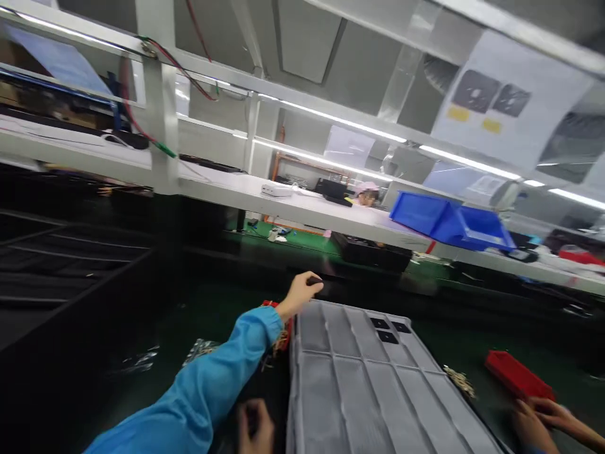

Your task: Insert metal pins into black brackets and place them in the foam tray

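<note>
My left hand (299,294), in a blue sleeve, reaches out over the far left corner of a grey compartmented tray (316,372). Its thumb and fingers pinch a small black piece (314,280), partly covered by the fingers. Several flat black square pieces (388,337) lie in the tray's far right compartments. Low in view, left of the tray, my right hand (256,429) is blurred with its fingers curled in; whatever it holds, if anything, cannot be made out. Beside my left wrist sits a red bin (289,334), mostly hidden, with small brass-coloured parts (280,343).
Another person's hands (536,419) work at a red bin (520,373) on the right. Small brass-coloured parts (459,381) lie beside the tray. Black bins (70,277) stand left. A white shelf (321,217) carrying blue bins (449,221) crosses behind; a clear plastic bag (201,349) lies left.
</note>
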`<state>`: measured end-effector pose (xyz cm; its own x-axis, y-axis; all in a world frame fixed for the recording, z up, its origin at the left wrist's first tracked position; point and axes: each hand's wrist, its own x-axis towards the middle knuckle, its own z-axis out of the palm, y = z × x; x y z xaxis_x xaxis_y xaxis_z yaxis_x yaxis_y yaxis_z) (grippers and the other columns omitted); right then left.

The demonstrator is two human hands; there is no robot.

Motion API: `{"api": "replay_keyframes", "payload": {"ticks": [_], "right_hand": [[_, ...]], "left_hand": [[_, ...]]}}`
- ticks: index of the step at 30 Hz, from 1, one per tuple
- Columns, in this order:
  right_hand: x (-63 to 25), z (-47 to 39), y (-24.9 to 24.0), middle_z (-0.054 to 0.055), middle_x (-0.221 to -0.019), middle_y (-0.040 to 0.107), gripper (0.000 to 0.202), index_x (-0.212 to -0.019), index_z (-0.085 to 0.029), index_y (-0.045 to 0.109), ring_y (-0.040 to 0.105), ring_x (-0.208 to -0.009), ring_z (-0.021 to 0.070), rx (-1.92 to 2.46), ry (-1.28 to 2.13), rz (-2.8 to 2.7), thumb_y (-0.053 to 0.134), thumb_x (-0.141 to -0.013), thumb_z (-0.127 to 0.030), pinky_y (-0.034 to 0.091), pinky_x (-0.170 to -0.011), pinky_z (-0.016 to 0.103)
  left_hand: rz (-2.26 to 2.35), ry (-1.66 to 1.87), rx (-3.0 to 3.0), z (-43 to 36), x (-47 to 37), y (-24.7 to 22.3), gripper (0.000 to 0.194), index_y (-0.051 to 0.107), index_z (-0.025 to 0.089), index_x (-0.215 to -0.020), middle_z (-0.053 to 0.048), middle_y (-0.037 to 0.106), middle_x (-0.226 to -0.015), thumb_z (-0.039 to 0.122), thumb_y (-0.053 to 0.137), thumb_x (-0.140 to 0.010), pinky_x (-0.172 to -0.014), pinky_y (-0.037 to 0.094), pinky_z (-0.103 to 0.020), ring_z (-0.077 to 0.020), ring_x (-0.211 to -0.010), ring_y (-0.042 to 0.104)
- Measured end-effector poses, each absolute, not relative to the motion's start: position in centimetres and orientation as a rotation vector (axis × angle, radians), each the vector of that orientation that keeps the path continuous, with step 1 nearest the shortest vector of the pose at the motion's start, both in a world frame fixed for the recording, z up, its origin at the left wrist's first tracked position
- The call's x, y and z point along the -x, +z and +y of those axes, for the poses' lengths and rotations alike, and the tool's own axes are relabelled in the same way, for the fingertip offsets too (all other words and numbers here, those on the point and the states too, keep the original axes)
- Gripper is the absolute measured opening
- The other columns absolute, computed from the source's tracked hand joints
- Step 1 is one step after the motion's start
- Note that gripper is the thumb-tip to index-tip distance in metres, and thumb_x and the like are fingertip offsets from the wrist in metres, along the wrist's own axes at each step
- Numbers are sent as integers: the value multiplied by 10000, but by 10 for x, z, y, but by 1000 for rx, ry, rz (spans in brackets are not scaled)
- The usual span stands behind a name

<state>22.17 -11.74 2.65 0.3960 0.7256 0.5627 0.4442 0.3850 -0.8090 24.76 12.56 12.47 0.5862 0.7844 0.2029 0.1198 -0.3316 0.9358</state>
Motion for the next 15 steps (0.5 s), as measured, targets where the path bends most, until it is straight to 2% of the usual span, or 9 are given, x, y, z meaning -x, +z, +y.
{"api": "replay_keyframes", "payload": {"ticks": [2,4,5,6,8,9,13,15], "right_hand": [[-192,-84,-4,73,-1240,684,307,-1228,-206,657,696,-1026,202,1207,318,-1210,645,-1006,-417,615,-878,394],[-171,-65,-25,33,-1007,707,327,-1042,-165,673,687,-828,149,1173,376,-1157,628,-1004,-487,600,-742,318],[-166,-61,-29,42,-950,714,389,-894,-178,661,690,-843,161,1168,414,-1128,621,-983,-555,591,-740,292],[-163,-59,-29,69,-1004,728,407,-847,-188,648,702,-937,186,1166,452,-1100,646,-953,-581,587,-778,282],[-164,-58,-16,123,-1275,697,319,-942,-192,655,678,-1168,221,1161,545,-1050,666,-958,-510,572,-889,281],[-163,-57,-5,143,-1353,665,289,-924,-189,655,664,-1224,237,1137,630,-1022,690,-947,-474,566,-922,288],[-141,-59,49,147,-1332,679,249,-854,-193,695,703,-1167,257,1036,982,-1089,767,-887,-429,593,-935,324],[-123,-63,67,127,-1197,726,267,-802,-196,695,734,-1050,235,1003,1014,-1094,762,-885,-440,612,-883,309]], "left_hand": [[802,919,-1688,131,-169,126,247,663,136,-1159,-50,705,-1018,340,654,-1021,-686,613,-306,-155,-791,693],[860,990,-1584,116,-94,123,193,673,124,-1040,11,655,-765,313,668,-1002,-523,533,-214,-101,-576,612],[885,1012,-1535,100,-62,121,184,673,124,-999,37,611,-665,307,677,-983,-460,487,-188,-86,-495,566],[908,1028,-1487,80,-35,119,187,671,127,-981,51,581,-603,313,683,-962,-422,462,-178,-83,-444,543],[949,1045,-1400,34,1,115,231,661,136,-1000,38,604,-601,357,676,-933,-411,493,-196,-107,-428,590],[967,1052,-1360,11,11,114,258,654,140,-1017,19,638,-640,383,667,-929,-432,531,-217,-129,-455,638],[1007,1088,-1259,-57,31,115,292,661,154,-1094,-65,742,-860,415,626,-969,-594,645,-293,-194,-631,769],[1033,1105,-1255,-73,36,116,293,662,166,-1143,-78,759,-890,412,605,-995,-658,667,-314,-221,-699,795]]}}
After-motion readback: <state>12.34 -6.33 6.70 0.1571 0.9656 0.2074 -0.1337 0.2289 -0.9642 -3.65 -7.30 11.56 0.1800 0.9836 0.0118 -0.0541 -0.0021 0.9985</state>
